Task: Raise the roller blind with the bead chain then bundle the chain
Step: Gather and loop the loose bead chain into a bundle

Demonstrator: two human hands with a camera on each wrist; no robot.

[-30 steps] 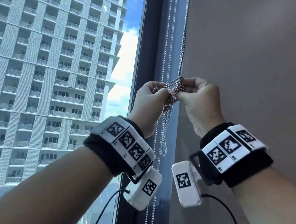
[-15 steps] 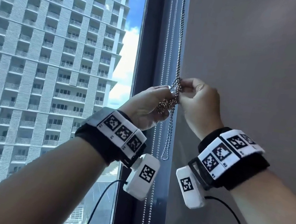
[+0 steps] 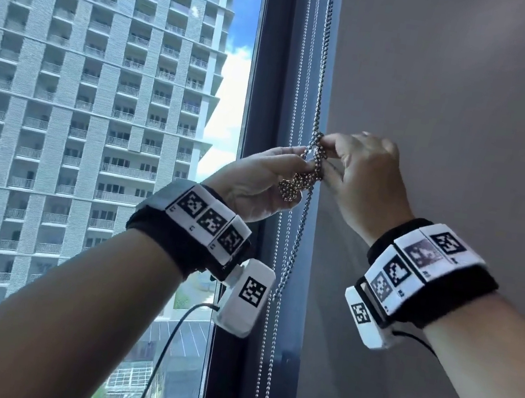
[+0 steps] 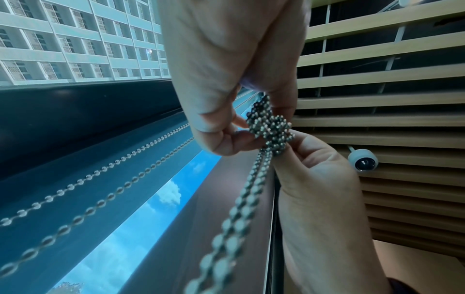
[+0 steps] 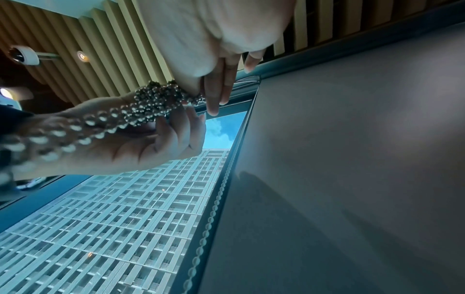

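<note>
hands first, two of them, seen from the head view: the left hand [image 3: 257,181] and the right hand [image 3: 365,176] meet in front of the dark window frame [image 3: 266,97], both pinching one knotted clump of the silver metal bead chain [image 3: 308,168]. above the clump the chain rises as a doubled strand towards the top of the frame; below it one loop hangs down past the left wrist. two thinner white bead cords [image 3: 304,68] run straight down just beside it, free of both hands. the grey fabric roller blind [image 3: 455,108] covers the pane on the right, with its bottom edge low in the picture. one pale high-rise building [image 3: 93,88] fills the left pane. each wrist carries one black band with printed square markers.

left wrist view: the left hand [image 4: 226,69] curls thumb and fingertips onto the bead chain [image 4: 270,129] clump, and the right hand [image 4: 314,179] pinches it from the other side. two strands lead off the clump towards the camera. one small white ceiling camera [image 4: 363,162] sits on the wooden slats.

right wrist view: the right hand [image 5: 214,49] holds the bead chain [image 5: 156,101] with its thumb, two fingers lying straight beside the clump, while the left hand [image 5: 141,143] cups it from beneath.
</note>
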